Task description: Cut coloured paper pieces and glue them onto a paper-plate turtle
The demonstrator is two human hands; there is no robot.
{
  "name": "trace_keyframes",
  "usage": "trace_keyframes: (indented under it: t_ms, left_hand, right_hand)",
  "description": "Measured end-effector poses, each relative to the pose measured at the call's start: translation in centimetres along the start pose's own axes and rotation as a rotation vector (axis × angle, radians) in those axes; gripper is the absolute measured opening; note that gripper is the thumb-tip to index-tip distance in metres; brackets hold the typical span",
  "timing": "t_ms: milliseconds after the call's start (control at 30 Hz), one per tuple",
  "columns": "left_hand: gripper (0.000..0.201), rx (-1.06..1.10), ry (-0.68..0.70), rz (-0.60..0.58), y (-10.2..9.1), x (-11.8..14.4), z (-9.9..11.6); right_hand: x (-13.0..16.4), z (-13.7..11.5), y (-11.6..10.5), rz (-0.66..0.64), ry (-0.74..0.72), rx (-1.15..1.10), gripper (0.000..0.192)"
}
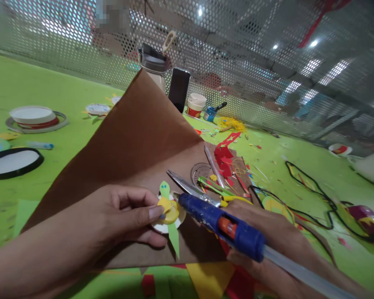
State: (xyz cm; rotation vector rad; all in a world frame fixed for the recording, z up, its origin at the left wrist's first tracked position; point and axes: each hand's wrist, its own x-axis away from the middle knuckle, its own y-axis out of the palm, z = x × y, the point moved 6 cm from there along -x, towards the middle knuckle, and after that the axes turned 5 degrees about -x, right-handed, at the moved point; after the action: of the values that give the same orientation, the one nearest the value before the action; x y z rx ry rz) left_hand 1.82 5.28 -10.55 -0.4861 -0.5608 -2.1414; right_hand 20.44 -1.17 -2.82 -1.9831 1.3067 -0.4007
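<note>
My left hand pinches a small yellow paper piece between thumb and fingertip. Right by it is a small craft animal made on a white round base. It has a green paper head with blue eyes and a pointed green tail. In my right hand is a blue glue gun with a clear glue stick coming out of its back end. Its nozzle is close to the yellow piece; whether they touch I cannot tell. Scissors with yellow handles lie just beyond the glue gun.
A brown cardboard sheet rises behind my hands. Red paper scraps and a pen lie to the right, near a black cord. Farther back stand a phone, paper cups and a blue paint jar.
</note>
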Motion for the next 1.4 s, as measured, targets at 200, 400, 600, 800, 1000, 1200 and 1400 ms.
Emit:
trace_keyframes:
  t_ms: [200, 400, 600, 800, 1000, 1200, 1400]
  left_hand:
    - [0.007, 0.023, -0.042, 0.009, 0.1, 0.2, 0.1]
    - [0.008, 0.024, -0.048, 0.014, 0.2, 0.1, 0.4]
    - [0.008, 0.023, -0.045, 0.013, 0.1, 0.2, -0.1]
    - [0.008, 0.015, -0.024, -0.028, -0.1, -0.1, -0.4]
    - [0.010, 0.030, -0.080, 0.017, 0.6, 0.4, 0.6]
    - [0.008, 0.046, -0.048, 0.001, 0.4, 0.4, 0.3]
    - [0.004, 0.053, -0.005, -0.024, 0.1, 0.1, -0.1]
  right_hand:
    - [-0.4, 0.1, -0.3, -0.024, 0.027, 0.061, 0.024]
    - [0.3, 0.9, -0.1, 0.036, 0.053, 0.116, 0.024]
    - [0.4, 1.3, 0.0, 0.050, 0.111, 0.121, 0.025]
    - [-0.8, 0.4, 0.1, -0.134, 0.156, 0.042, 0.024]
    - [-0.7, 0.3, 0.1, -0.137, 0.149, 0.023, 0.023]
    - [-0.6, 0.2, -0.3, -0.056, 0.127, 0.024, 0.018]
    - [0.0, 0.4, -0.8, 0.139, 0.028, 0.006, 0.022]
